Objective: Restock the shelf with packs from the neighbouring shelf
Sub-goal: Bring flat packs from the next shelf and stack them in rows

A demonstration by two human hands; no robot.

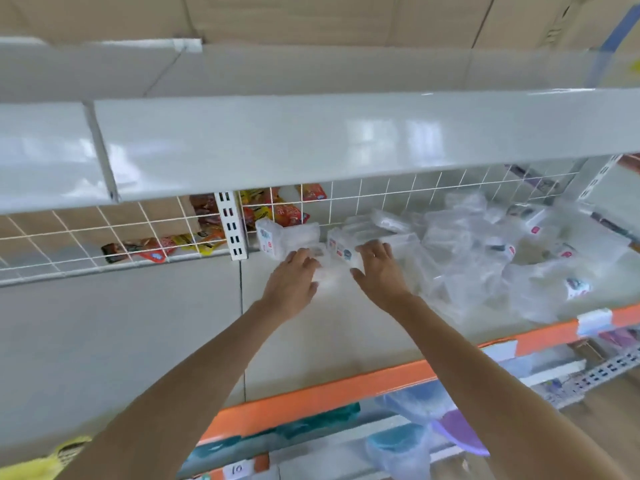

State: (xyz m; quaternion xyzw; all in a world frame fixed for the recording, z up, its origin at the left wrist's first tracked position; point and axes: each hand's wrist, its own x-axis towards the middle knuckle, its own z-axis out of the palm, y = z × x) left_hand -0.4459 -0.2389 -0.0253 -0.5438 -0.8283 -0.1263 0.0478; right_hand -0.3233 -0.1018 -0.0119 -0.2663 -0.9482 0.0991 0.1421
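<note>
Deep on the white metal shelf with the orange front strip [346, 386], near the white wire-grid back panel [363, 199]: both hands around one clear plastic pack [329, 271]. Left hand [292, 284] on the pack's left side, fingers curled over its top; right hand [379, 271] on its right side, fingers spread forward, thumb against the near edge. Pack blurred and pale; cannot tell how firmly either hand clamps it, but contact on both sides looks plain.

Two upright clear packs with white-and-blue labels [287, 237] just behind, by the slotted white upright post [232, 225]. Loose heap of clear plastic packs [485, 251] to the right, tumbled, overlapping.

Judged step: seating this pack in the row beside the upright ones.

- Keep even pressure from both sides; thin clear plastic probably flexes and slides.
- Stand it label-forward, flush with the neighbours.
- Ease off slowly; tipping likely if let go tilted.
- Mind the right forearm near the heap.

Red and yellow snack packets [277, 211] behind the grid, not part of this.
</note>
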